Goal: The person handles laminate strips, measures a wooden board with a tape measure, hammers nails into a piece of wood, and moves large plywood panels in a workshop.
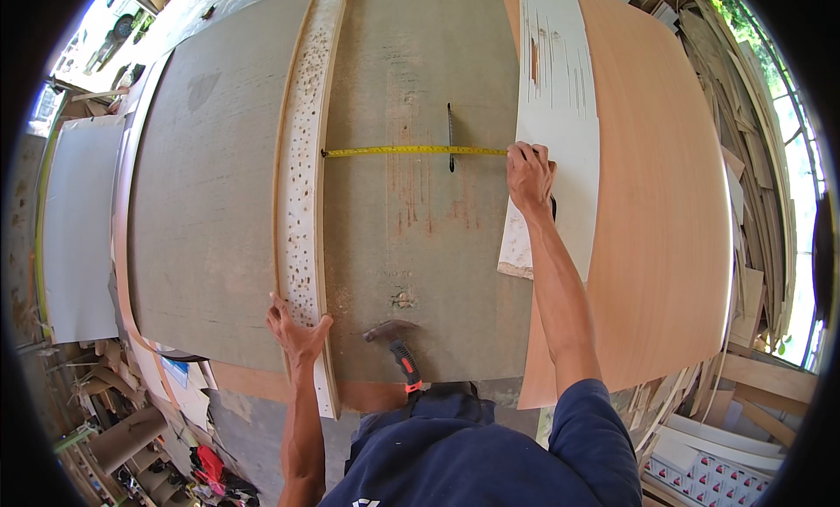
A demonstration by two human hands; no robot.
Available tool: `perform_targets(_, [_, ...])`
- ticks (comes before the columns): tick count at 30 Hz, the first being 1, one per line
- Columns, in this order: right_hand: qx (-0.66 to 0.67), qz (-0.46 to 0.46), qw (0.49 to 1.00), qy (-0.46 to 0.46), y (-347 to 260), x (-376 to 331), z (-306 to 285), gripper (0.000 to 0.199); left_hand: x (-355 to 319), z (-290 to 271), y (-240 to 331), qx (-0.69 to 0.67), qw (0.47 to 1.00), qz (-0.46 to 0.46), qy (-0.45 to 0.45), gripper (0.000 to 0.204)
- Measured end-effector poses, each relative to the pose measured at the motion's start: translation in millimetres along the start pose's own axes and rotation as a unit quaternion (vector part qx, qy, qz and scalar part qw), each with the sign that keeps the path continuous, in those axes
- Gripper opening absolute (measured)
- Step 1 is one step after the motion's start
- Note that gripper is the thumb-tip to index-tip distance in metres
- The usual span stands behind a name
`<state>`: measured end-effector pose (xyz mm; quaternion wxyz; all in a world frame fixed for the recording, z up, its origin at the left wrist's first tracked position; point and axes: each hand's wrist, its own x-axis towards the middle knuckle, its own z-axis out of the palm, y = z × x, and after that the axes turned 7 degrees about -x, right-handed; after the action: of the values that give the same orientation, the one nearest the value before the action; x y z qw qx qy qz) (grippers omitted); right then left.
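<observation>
A long, narrow white board [303, 157] dotted with small dark holes lies lengthwise on the grey-green work surface. My left hand [300, 330] grips it near its close end, fingers on the left edge and thumb on the right. My right hand [530, 176] is closed round a tape measure, its case mostly hidden. The yellow blade [385, 150] stretches left, with its end at the white board's right edge. Under the blade lies a thin dark pencil-like stick [451, 138], pointing away from me. A claw hammer [401, 354] with a black and red handle rests close to my body.
Right of the work surface are a wide white strip [560, 96] with a broken end and a light brown plywood sheet [656, 192]. Stacked wood offcuts [744, 139] line the far right. A pale panel [83, 227] stands at left; scraps [131, 437] clutter the lower left.
</observation>
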<state>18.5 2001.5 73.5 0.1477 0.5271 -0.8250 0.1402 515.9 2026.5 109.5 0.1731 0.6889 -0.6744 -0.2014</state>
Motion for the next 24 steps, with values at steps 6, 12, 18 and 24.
perform_targets(6, [-0.011, -0.003, 1.000, 0.014, 1.7, -0.8, 1.0, 0.012, 0.2, -0.4, 1.0, 0.012, 1.000, -0.003, -0.002, 0.110])
perform_targets(12, [-0.009, -0.001, 1.000, 0.003, 0.0, -1.6, -0.5, 0.013, 0.8, -1.9, 6.1, 0.020, 0.999, -0.024, -0.012, 0.110])
perform_targets(18, [-0.001, -0.005, 0.999, 0.036, 2.2, -2.7, 6.0, 0.012, 1.2, -2.3, 7.3, 0.022, 0.999, -0.023, -0.013, 0.111])
perform_targets(24, [-0.011, -0.003, 1.000, 0.012, 1.3, -2.9, 3.6, 0.014, 0.8, -2.8, 8.6, 0.025, 0.999, -0.036, -0.016, 0.112])
